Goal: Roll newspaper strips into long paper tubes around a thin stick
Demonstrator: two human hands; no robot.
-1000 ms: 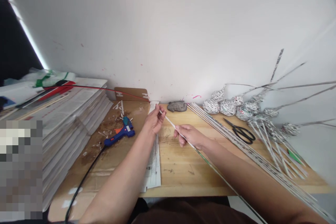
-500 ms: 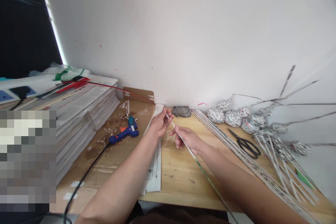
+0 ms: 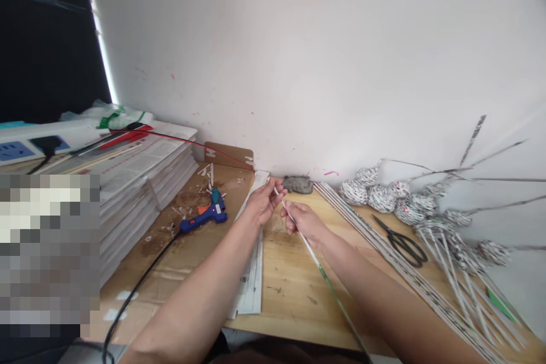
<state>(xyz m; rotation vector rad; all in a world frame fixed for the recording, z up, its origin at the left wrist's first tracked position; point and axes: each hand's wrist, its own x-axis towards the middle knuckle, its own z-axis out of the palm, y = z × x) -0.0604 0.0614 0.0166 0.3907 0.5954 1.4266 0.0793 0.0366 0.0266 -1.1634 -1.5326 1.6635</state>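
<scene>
1. Stack of newsprint (image 3: 170, 185), tall, at my left, edges uneven. A knock from my left elbow could slide sheets onto the cardboard (image 3: 170, 278).

2. Bundle of paper rods (image 3: 362, 220), slantwise on the table (image 3: 298, 301) beside my right forearm. A careless sweep of that arm could scatter it.

3. Paper rod, white and green (image 3: 313, 257), one, held aslant above the table, running low toward its front edge. Both hands close together — left hand (image 3: 268, 203) pinching the upper end, right hand (image 3: 302, 220) gripping just below. Unequal twist could loosen the roll; too hard a pinch could flatten it; the trailing length could catch and kink.

4. Newspaper strips (image 3: 255, 290), under my left forearm. A dropped wrist could drag or crease them.

5. Glue gun (image 3: 205, 216), blue, on the cardboard. Warmth cannot be told — if hot, a leftward drift of my arm could mean a burn.
</scene>
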